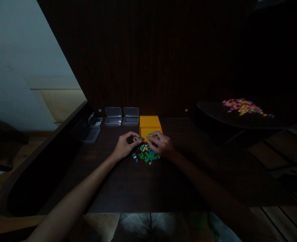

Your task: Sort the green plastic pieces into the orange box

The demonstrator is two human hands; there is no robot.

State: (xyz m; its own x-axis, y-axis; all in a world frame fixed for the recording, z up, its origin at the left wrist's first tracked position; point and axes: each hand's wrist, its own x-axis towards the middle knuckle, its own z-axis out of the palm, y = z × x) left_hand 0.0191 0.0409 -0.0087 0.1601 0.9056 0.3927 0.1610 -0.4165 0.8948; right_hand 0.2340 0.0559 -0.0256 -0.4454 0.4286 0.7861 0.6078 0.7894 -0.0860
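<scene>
A heap of tiny green, blue and yellow pieces [146, 155] lies on the dark wooden desk [128, 188], just in front of an orange box [149, 125]. My left hand [125, 144] rests at the heap's left edge with its fingers curled and pinched together near the box's front. My right hand [162, 144] is at the heap's right side, fingers bent down over the pieces. Whatever either hand pinches is too small and dark to name.
Several clear plastic cases stand open at the back: two [113, 116] [131, 116] left of the orange box, a small one [96, 121], and one [90, 134] near the desk's left edge. A second pile of pink and yellow pieces [243, 106] lies on a dark surface at the right.
</scene>
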